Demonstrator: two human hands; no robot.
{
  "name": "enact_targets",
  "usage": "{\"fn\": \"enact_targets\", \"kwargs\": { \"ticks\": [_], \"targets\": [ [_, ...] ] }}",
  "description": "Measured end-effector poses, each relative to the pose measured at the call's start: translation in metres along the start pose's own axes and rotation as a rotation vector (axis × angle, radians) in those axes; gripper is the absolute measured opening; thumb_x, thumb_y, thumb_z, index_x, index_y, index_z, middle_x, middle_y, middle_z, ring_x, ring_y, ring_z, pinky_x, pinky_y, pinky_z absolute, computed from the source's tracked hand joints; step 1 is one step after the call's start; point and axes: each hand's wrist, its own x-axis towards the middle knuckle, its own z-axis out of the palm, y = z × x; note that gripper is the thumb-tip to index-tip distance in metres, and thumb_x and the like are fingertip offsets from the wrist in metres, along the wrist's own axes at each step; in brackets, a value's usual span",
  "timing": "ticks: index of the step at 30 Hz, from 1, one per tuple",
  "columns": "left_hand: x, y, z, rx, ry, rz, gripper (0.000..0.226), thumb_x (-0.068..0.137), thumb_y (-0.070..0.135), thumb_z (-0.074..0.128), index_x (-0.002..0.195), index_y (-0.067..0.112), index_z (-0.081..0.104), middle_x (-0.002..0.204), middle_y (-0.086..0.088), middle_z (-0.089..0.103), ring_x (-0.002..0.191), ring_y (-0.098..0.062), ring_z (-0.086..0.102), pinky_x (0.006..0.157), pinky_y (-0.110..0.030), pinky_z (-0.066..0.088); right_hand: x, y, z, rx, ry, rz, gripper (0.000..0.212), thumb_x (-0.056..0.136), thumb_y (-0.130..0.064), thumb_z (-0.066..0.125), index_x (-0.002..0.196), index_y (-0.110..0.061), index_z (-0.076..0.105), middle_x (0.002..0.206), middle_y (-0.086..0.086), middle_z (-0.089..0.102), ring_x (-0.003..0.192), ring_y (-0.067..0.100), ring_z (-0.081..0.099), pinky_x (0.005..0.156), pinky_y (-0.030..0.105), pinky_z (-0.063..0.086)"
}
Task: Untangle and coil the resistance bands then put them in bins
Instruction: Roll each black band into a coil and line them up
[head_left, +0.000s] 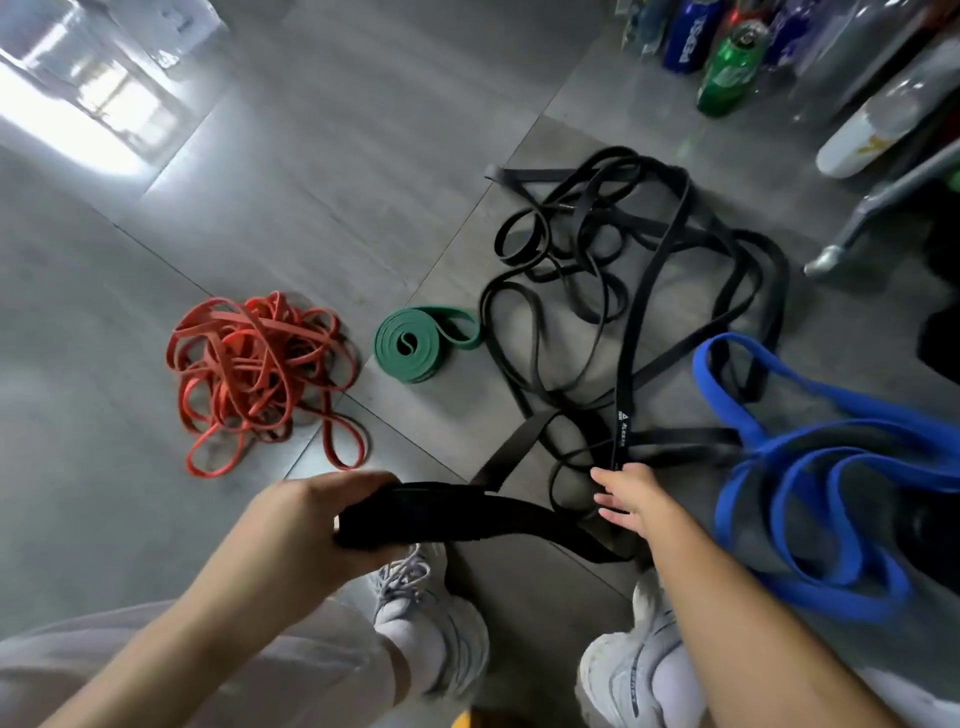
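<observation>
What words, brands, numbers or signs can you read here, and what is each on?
"PEPSI": white letters, turned sideways, on the blue can.
On the black band, a white triangle logo with small print, too small to read.
On the green can, a blurred logo.
On the white bottle, a yellow mark, unreadable.
On the right shoe, side print too small.

Bare floor (260, 182) is noted at the left and upper left. Narrow strips are left between the red tangle (260, 374), the green coil (415, 345) and the black tangle (639, 291), which is spread across the middle. The right side is blocked by blue bands (831, 493), a metal leg (852, 228) and bottles (727, 67).
</observation>
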Motion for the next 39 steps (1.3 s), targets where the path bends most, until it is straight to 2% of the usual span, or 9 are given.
{"fn": "enact_targets", "kwargs": {
  "ticks": [3, 6, 8, 12, 18, 23, 26, 34, 39],
  "targets": [
    [0.002, 0.003, 0.000, 0.010, -0.014, -0.006, 0.056, 0.055, 0.041, 0.074, 0.104, 0.045, 0.048, 0.088, 0.025, 0.062, 0.058, 0.002, 0.059, 0.057, -0.022, 0.047, 0.011, 0.002, 0.001, -0.100, 0.271, -0.094, 0.058, 0.083, -0.011, 0.068, 0.132, 0.000, 0.040, 0.117, 0.020, 0.057, 0.096, 0.031, 0.059, 0.091, 0.042, 0.050],
    [0.002, 0.005, 0.001, -0.021, 0.006, -0.011, 0.058, 0.054, 0.039, 0.078, 0.101, 0.052, 0.048, 0.088, 0.028, 0.062, 0.056, 0.005, 0.060, 0.056, -0.017, 0.047, 0.017, -0.001, 0.003, 0.165, 0.148, -0.186, 0.057, 0.088, -0.004, 0.062, 0.136, -0.014, 0.033, 0.141, 0.017, 0.043, 0.082, 0.024, 0.057, 0.078, 0.034, 0.046],
    [0.002, 0.006, 0.002, -0.054, 0.026, -0.019, 0.055, 0.052, 0.040, 0.072, 0.100, 0.055, 0.048, 0.085, 0.027, 0.063, 0.055, 0.003, 0.061, 0.057, -0.020, 0.050, 0.020, -0.008, 0.005, 0.331, 0.079, -0.160, 0.058, 0.090, -0.003, 0.060, 0.140, -0.016, 0.033, 0.130, 0.011, 0.048, 0.071, 0.016, 0.056, 0.071, 0.029, 0.047],
    [0.001, 0.009, 0.006, -0.060, 0.005, -0.018, 0.052, 0.052, 0.049, 0.068, 0.101, 0.052, 0.049, 0.084, 0.027, 0.062, 0.059, 0.003, 0.060, 0.058, -0.024, 0.052, 0.019, -0.025, -0.002, 0.476, 0.054, -0.045, 0.020, 0.088, -0.017, 0.067, 0.081, -0.019, 0.047, 0.070, 0.000, 0.046, 0.040, 0.004, 0.038, 0.035, 0.014, 0.035],
    [0.003, 0.019, 0.007, -0.038, -0.017, 0.012, 0.049, 0.055, 0.056, 0.062, 0.102, 0.050, 0.049, 0.085, 0.025, 0.061, 0.061, 0.002, 0.059, 0.057, -0.025, 0.052, -0.013, -0.078, -0.022, 0.709, -0.112, -0.151, 0.020, 0.083, -0.023, 0.062, 0.068, -0.022, 0.049, 0.047, -0.008, 0.046, 0.029, 0.004, 0.026, 0.032, 0.012, 0.019],
    [0.004, 0.032, 0.000, -0.004, 0.004, 0.053, 0.050, 0.056, 0.046, 0.067, 0.104, 0.045, 0.051, 0.073, 0.019, 0.065, 0.060, -0.002, 0.059, 0.058, -0.028, 0.053, -0.065, -0.138, -0.057, 0.888, -0.029, -0.290, 0.017, 0.092, -0.024, 0.057, 0.090, -0.008, 0.051, 0.084, 0.003, 0.051, 0.053, 0.008, 0.060, 0.045, 0.016, 0.045],
    [0.004, 0.044, -0.007, -0.026, 0.039, 0.093, 0.042, 0.058, 0.044, 0.067, 0.099, 0.035, 0.061, 0.072, 0.014, 0.068, 0.066, -0.009, 0.064, 0.063, -0.031, 0.053, -0.111, -0.148, -0.051, 0.422, -0.079, -0.323, 0.047, 0.094, -0.029, 0.056, 0.130, -0.002, 0.044, 0.114, 0.015, 0.049, 0.091, 0.022, 0.061, 0.067, 0.025, 0.050],
    [-0.004, 0.072, -0.020, -0.014, 0.142, 0.212, 0.030, 0.069, 0.041, 0.078, 0.095, 0.029, 0.070, 0.077, 0.009, 0.068, 0.073, -0.010, 0.063, 0.068, -0.028, 0.050, -0.284, -0.105, -0.015, -0.528, -0.608, -0.862, 0.087, 0.043, -0.076, 0.075, 0.110, -0.021, 0.063, 0.112, 0.002, 0.070, 0.103, 0.011, 0.065, 0.088, 0.021, 0.051],
    [-0.022, 0.081, -0.030, -0.047, 0.153, 0.293, 0.028, 0.066, 0.036, 0.080, 0.090, 0.024, 0.070, 0.073, 0.008, 0.063, 0.067, -0.009, 0.057, 0.066, -0.028, 0.046, -0.327, -0.063, -0.032, -1.077, -0.129, -1.171, 0.059, 0.065, -0.039, 0.079, 0.118, -0.040, 0.052, 0.106, -0.016, 0.065, 0.101, 0.007, 0.060, 0.086, 0.030, 0.050]
  ]
}}
